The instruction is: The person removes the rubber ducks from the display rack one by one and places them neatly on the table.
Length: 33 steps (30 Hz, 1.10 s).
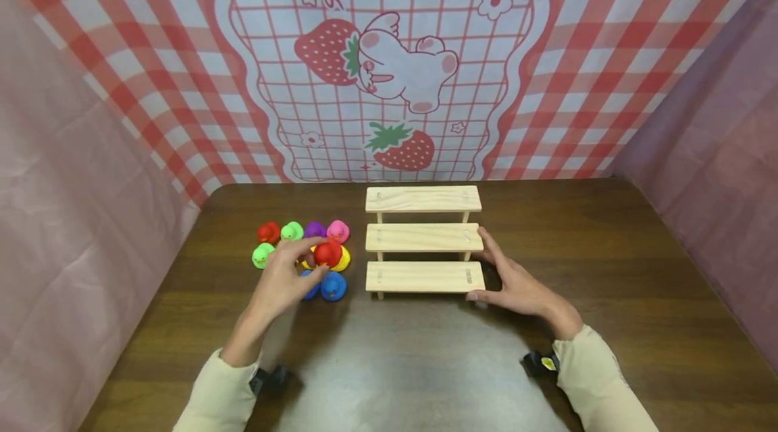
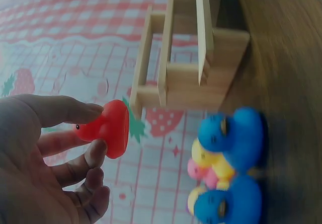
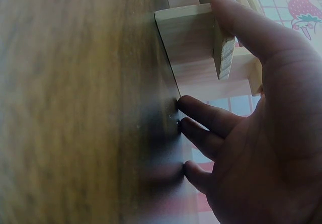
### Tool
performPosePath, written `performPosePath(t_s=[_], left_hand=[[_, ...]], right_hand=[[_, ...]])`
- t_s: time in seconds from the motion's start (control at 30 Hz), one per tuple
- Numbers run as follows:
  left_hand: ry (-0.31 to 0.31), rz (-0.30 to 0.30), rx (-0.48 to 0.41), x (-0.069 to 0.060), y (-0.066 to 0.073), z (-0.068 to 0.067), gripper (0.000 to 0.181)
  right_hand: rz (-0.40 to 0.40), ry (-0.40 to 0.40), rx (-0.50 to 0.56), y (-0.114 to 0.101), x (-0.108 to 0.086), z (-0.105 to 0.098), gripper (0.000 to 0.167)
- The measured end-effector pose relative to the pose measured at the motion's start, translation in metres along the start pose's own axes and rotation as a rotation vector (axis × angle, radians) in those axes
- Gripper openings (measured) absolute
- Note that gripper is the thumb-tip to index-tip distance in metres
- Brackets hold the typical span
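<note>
My left hand (image 1: 284,281) pinches a red rubber duck (image 1: 328,254) between thumb and fingers, held up above the other ducks. In the left wrist view the red duck (image 2: 114,128) is tipped sideways, clear of the tabletop. A three-tier wooden display stand (image 1: 425,277) stands right of the ducks. At the stand's right end is my right hand (image 1: 519,285), fingers spread, its thumb touching the lowest tier. The right wrist view has several fingertips (image 3: 187,103) resting at the table surface beside the stand.
Under and around the left hand sit several ducks: blue (image 1: 333,286), yellow (image 1: 342,258), pink (image 1: 338,231), purple (image 1: 315,229), green (image 1: 263,256) and another red one (image 1: 268,232). A strawberry-print cloth (image 1: 401,61) hangs behind the brown table (image 1: 608,270).
</note>
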<state>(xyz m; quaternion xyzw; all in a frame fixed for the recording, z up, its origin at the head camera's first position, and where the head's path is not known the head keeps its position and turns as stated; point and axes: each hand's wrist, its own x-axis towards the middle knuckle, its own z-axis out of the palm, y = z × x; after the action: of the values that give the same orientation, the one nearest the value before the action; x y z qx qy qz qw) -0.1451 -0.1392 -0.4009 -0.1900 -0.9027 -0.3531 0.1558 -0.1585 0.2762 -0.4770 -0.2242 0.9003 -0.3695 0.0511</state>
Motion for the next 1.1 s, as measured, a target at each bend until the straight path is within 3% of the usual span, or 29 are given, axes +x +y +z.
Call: performPosePath(t_s=[0.13,0.5,0.83,1.1], left_hand=[[0.028,-0.022,0.031,-0.006,-0.012,-0.01,0.039],[0.068,-0.158,0.086,-0.021,-0.038,-0.035,0.038],[0.108,-0.237,0.131,-0.041,-0.065,-0.051,0.038],[0.067,-0.288,0.137,-0.049,-0.081,-0.055,0.036]], right_hand=[[0.006,-0.005,0.002,0.001,0.0,0.0,0.12],[-0.002,-0.005,0.008,0.002,0.0,0.001,0.12],[0.002,-0.006,0.003,0.001,0.0,0.0,0.12],[0.005,-0.009,0.004,0.0,0.0,-0.001,0.121]])
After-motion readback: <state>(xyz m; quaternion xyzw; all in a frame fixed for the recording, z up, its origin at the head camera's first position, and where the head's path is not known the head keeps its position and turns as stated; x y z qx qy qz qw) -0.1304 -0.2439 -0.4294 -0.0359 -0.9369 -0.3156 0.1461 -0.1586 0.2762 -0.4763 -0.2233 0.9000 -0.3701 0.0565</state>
